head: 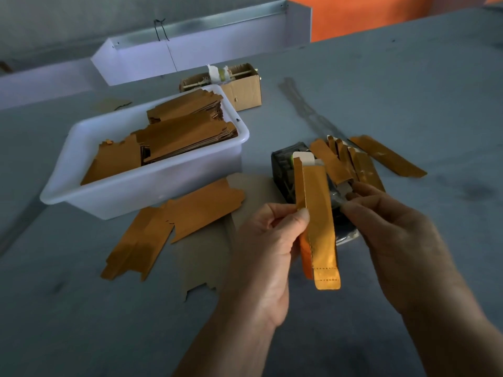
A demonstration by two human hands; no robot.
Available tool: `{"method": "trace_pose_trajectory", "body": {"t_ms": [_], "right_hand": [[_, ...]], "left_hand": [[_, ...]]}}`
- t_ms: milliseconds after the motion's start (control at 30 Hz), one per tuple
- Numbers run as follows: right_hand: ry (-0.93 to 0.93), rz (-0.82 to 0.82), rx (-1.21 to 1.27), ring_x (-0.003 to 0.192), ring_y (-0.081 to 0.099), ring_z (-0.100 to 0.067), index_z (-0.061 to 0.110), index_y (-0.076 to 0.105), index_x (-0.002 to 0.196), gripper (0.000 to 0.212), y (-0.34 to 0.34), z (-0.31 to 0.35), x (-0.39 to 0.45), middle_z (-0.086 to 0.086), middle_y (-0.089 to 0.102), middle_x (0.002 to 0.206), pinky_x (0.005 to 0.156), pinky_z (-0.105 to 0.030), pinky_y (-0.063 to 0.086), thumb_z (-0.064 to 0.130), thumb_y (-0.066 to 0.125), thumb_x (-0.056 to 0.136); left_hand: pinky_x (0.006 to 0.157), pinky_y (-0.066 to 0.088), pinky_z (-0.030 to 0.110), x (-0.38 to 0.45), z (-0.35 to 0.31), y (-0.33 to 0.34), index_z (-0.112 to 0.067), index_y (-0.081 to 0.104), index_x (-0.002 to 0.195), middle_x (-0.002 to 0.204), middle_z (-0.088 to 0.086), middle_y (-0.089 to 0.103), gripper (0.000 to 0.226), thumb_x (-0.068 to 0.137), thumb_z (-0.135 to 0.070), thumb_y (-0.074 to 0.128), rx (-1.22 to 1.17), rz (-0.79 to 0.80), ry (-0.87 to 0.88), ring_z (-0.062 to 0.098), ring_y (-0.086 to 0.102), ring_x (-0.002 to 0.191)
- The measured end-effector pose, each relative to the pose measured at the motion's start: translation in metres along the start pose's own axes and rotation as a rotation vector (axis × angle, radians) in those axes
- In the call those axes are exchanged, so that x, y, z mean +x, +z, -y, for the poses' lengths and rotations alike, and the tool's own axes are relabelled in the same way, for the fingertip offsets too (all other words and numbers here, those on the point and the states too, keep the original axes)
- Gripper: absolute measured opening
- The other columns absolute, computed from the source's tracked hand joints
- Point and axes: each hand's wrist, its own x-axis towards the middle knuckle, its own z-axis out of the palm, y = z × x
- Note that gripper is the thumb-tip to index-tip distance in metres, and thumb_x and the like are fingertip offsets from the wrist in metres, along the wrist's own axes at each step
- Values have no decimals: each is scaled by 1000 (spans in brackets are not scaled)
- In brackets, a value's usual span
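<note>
Pinching the slim orange carton (317, 221) at about mid-length, the left hand (268, 248) has its thumb (302, 216) pressed flat on the front face and its fingers curled behind. The carton is held upright above the table's near edge, with its top flap open and its perforated bottom flap hanging free. The right hand (392, 227) has its fingertips drawn together just beside the carton, at the dark unit (283, 164). Blur hides whether they pinch anything.

Judgement: the carton is being squared up before closing. The grip should stay clear of the creases, and the free hand should tuck the flaps along the scored lines without crushing the thin walls.

Finished sleeves (351, 164) lean against the dark unit on its far side. Flat blanks (174, 221) lie to the left on a brown sheet (206, 257), and more fill the white tub (152, 183). A cardboard box (245, 93) stands behind the tub. The grey table (408, 91) is matt and scuffed. A white trough (190, 55) runs along its far edge, and an orange panel (367, 14) stands beyond. Lighting is dim.
</note>
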Motion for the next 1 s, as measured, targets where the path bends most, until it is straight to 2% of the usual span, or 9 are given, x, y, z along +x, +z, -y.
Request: {"method": "trace_pose_trajectory", "body": {"t_ms": [100,233,433,633,667,733,833,933,1000], "right_hand": [[-96,-91,-72,106,55,10,20,68,64,13,2,-7,-5,15,57,123,80,-14,40,18,67,77],[-162,-109,-138,111,55,3,21,64,67,14,2,-14,-8,15,53,127,88,-24,46,15,66,78],[-185,-126,-278,112,52,4,22,66,70,9,4,-17,-9,17,53,127,89,-27,47,20,68,78],[-264,-124,-372,113,55,-5,23,63,71,9,4,-18,-12,11,54,128,88,-30,48,21,67,79],[-285,-112,-394,113,55,-6,21,63,72,9,3,-19,-12,11,54,128,88,-28,48,18,67,80],[-372,-95,-478,109,56,-6,18,62,73,10,2,-16,-11,11,54,125,83,-14,47,13,66,81],[-482,-100,-634,96,56,-5,10,62,74,7,2,-14,-7,9,55,116,78,3,39,10,67,79],[-437,-133,-672,87,55,0,12,61,71,16,-5,-18,-4,1,59,113,72,7,36,0,67,79],[-395,-149,-569,87,56,4,22,59,72,22,-15,-19,-5,4,60,112,69,-1,43,4,64,82]], "left_hand": [[63,48,26,0,-1,-1,-9,64,83,77,6,65,6,88,-9,62,14,15,0,13,58,65],[63,48,28,0,-3,-2,-10,65,80,72,3,66,8,87,-8,63,15,17,10,13,59,62],[55,48,22,-1,-7,3,-14,65,76,64,-4,64,11,86,-8,63,73,75,93,7,58,57],[70,51,34,6,-12,7,-17,64,80,77,1,66,10,89,-15,64,294,113,66,15,63,73],[69,50,31,6,-13,8,-18,64,81,78,0,66,9,90,-16,64,334,114,71,14,63,74],[65,48,26,6,-14,9,-20,64,83,79,-2,66,7,90,-19,63,417,111,91,11,63,74],[64,49,27,5,-15,11,-21,64,86,81,0,66,4,90,-22,63,490,100,121,12,63,74],[65,46,25,3,-17,13,-24,63,87,85,-3,66,3,90,-24,63,563,89,147,11,63,78],[67,47,25,3,-19,14,-24,63,87,86,-5,66,3,90,-25,62,574,87,139,10,63,81]]}}
